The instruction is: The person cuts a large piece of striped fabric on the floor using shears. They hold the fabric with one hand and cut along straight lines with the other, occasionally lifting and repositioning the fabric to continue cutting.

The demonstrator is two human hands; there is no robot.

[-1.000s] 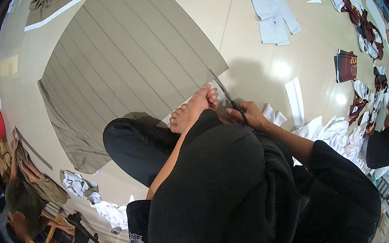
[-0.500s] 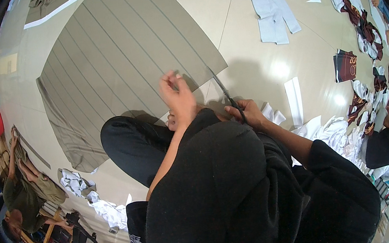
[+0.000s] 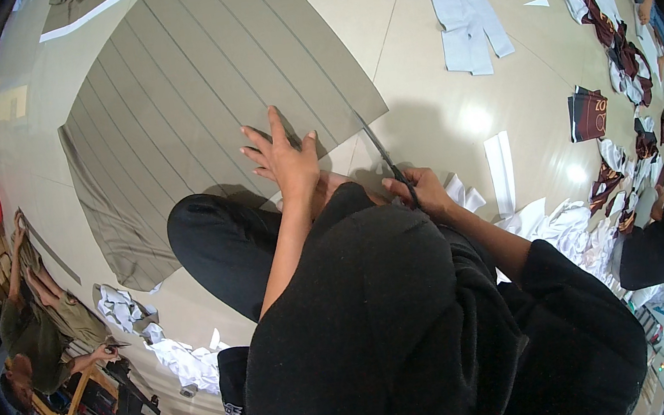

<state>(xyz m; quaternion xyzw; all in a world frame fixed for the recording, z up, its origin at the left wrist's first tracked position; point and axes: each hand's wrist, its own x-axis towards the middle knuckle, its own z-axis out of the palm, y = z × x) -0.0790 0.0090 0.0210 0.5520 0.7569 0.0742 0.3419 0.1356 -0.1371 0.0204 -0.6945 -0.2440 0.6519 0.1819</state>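
A large olive-brown cloth marked with several dark parallel lines lies spread on the floor in front of me. My left hand rests on or just above its near edge, fingers spread, holding nothing. In my right hand is a pair of dark scissors, gripped by the handles. Their long blades reach forward to the cloth's right-hand edge, at the end of one dark line. Whether the lower blade is under the cloth I cannot tell.
Olive and pale blue cloth strips lie at the far right. White scraps are heaped beside my right arm, with a folded dark red piece beyond. One person sits at the left, another at the right. White scraps lie left of me.
My left hand has opened from loosely curled fingers to spread ones and turned toward the cloth. My right hand and the scissors hardly moved. The person at the left has shifted an arm.
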